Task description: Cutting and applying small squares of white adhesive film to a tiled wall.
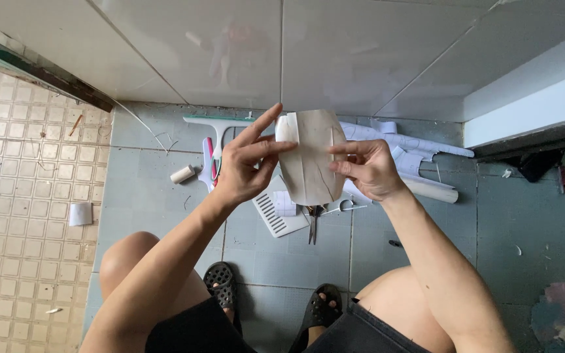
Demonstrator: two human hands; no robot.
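Left hand (pixel 246 167): gripping the left edge of the curved sheet (pixel 310 157), thumb and fingers pinching near its top corner, index finger pointing up and out; forearm rising from the lower left.
Right hand (pixel 366 168): pinching the right edge of the curved sheet, fingers curling inward, wrist bending down toward the lower right.
Curved sheet: pale, marbled, bowing outward between both hands, being held in the air above the floor (pixel 420 248).
Floor: grey-green tiles, lying beneath the curved sheet; a patch of small cream tiles (pixel 27 196) sitting well left of it.
Wall: glossy white wall tiles (pixel 282 46) rising behind the curved sheet.
Below the sheet: scissors (pixel 312 222) and a white vent grille (pixel 276 214) lying just under it.
Left of the sheet: a squeegee (pixel 214 124) and a small white roll (pixel 182 174) lying near it.
Right of the sheet: white paper rolls (pixel 420 163) lying just beside it; a white ledge (pixel 531 104) jutting in further right.
Open room: bare floor showing right of and below the sheet; black sandals (pixel 220 282) standing below it.
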